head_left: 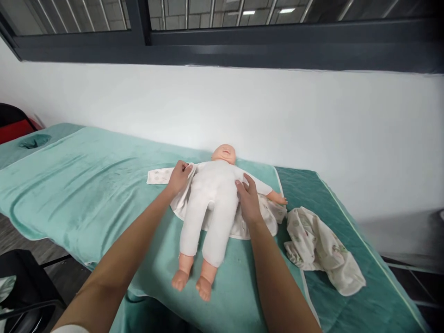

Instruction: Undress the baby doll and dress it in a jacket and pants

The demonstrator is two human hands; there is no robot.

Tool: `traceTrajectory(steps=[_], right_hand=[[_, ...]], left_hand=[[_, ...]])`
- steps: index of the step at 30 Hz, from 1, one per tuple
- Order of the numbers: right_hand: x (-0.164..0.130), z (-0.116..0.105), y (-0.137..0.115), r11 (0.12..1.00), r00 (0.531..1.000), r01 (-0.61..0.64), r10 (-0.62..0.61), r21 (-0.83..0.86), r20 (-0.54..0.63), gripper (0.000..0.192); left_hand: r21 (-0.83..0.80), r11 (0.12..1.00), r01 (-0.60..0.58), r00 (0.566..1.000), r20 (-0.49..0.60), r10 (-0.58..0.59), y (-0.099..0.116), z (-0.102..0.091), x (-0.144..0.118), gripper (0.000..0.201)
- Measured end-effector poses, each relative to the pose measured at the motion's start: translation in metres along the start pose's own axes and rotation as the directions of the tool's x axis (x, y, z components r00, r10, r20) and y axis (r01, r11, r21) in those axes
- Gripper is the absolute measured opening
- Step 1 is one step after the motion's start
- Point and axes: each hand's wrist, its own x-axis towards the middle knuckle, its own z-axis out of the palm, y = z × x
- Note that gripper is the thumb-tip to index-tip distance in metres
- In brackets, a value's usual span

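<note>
My camera has the doll [215, 196] face-up on the sheet [104, 185], feet nearest; crumpled cloth [322, 249] beside it, rightward. At its torso, my left hand [180, 177] pinches the shirt [238, 227] spread beneath; my right hand [249, 199] curls, hold unclear to me. Beyond its head, wall [208, 101].

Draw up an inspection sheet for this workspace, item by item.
Surface: pale green plush cloth, rumpled; darker green cloth at right.
Job's things: white-bodied baby doll, face up over a white patterned fabric garment.
Clutter: crumpled off-white patterned cloth at right.
Hands: bare left hand pinches the garment's edge; bare right hand at the doll's side, grip unclear.
Cables: nothing seen.
Surroundings: plain white wall, dark-framed barred window.
</note>
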Motion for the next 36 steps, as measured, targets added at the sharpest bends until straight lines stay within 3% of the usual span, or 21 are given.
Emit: traceTrajectory(steps=[3,8,12,16,17,20,22,24,26,28,31,34,36], right_hand=[[-0.001,0.006,-0.002,0.990,0.999,-0.043,0.040,0.136,0.026,0.080],[-0.002,0.014,-0.005,0.982,0.989,-0.034,0.006,0.187,0.145,0.081],[-0.001,0.016,-0.003,0.955,0.986,-0.110,0.070,0.274,0.154,0.082],[-0.001,0.018,-0.002,0.918,0.983,-0.163,0.120,0.361,0.140,0.084],[-0.002,0.018,-0.003,0.909,0.983,-0.171,0.129,0.381,0.133,0.084],[-0.005,0.018,-0.006,0.888,0.982,-0.182,0.144,0.423,0.120,0.086],[-0.007,0.017,-0.008,0.887,0.984,-0.175,0.140,0.427,0.113,0.086],[-0.008,0.017,-0.010,0.892,0.986,-0.162,0.132,0.423,0.101,0.085],[-0.009,0.018,-0.011,0.894,0.988,-0.148,0.120,0.423,0.093,0.085],[-0.009,0.018,-0.010,0.896,0.990,-0.138,0.110,0.422,0.090,0.086],[-0.007,0.019,-0.006,0.899,0.989,-0.141,0.111,0.414,0.095,0.088],[-0.006,0.020,-0.003,0.899,0.988,-0.148,0.117,0.412,0.100,0.088],[-0.005,0.020,-0.002,0.901,0.990,-0.137,0.108,0.410,0.093,0.084]], left_hand=[[-0.017,1.000,0.019,0.998,0.058,-0.018,0.019,0.007,0.013,0.023],[0.057,0.997,0.048,0.992,0.116,-0.054,0.046,0.010,0.017,0.020],[0.060,0.998,0.002,0.978,0.209,-0.015,0.071,0.001,-0.009,0.022],[-0.244,0.964,0.109,0.939,0.344,-0.020,0.082,-0.017,-0.053,0.028],[-0.347,0.930,0.125,0.948,0.318,-0.009,0.080,-0.023,-0.064,0.028],[-0.487,0.873,0.019,0.999,0.054,0.008,0.060,-0.042,-0.091,0.026],[-0.375,0.927,0.006,1.000,-0.021,-0.015,0.041,-0.051,-0.106,0.026],[-0.187,0.982,0.022,0.998,0.060,-0.011,0.025,-0.055,-0.120,0.034],[0.006,0.998,-0.062,0.987,0.146,0.061,0.015,-0.053,-0.132,0.044],[0.189,0.964,-0.185,0.977,0.143,0.159,0.011,-0.045,-0.141,0.045],[0.434,0.855,-0.283,0.959,0.101,0.266,0.014,-0.032,-0.145,0.022],[0.491,0.786,-0.376,0.927,0.185,0.327,0.026,-0.022,-0.144,0.018],[0.415,0.811,-0.412,0.909,0.249,0.334,0.037,-0.020,-0.145,0.019]])
